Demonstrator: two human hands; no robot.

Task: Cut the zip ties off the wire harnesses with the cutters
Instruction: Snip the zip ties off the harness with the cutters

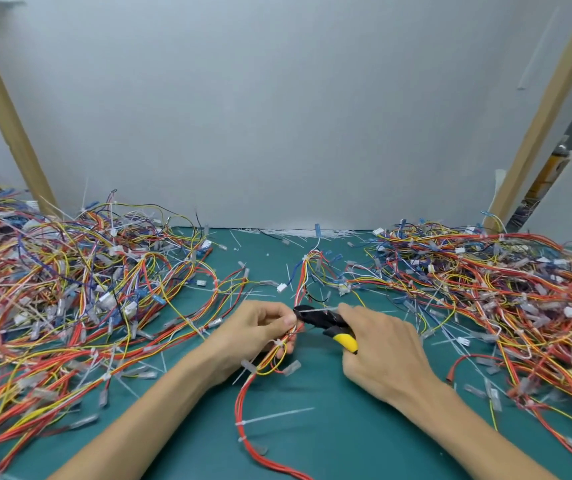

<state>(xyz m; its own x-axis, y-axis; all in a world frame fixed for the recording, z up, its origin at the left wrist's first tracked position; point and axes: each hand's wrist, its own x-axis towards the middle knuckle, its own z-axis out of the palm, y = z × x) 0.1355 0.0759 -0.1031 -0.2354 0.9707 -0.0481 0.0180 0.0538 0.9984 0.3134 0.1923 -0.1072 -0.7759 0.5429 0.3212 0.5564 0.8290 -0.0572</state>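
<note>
1. Left hand [260, 327] grips the wire harness [270, 362] at the centre of the green mat [329, 427], fingers curled round the bundle.
2. Right hand [381, 344] holds the cutters [329, 323], fingers clamped on the yellow grips.
3. The cutter tip meets a white zip tie [315, 310] just beside the left fingertips. The blade gap is too blurred to call.
4. Tangled left pile [70, 282] and right pile [485, 289] of harnesses; tie offcuts [295, 233] lie along the far edge.
</note>
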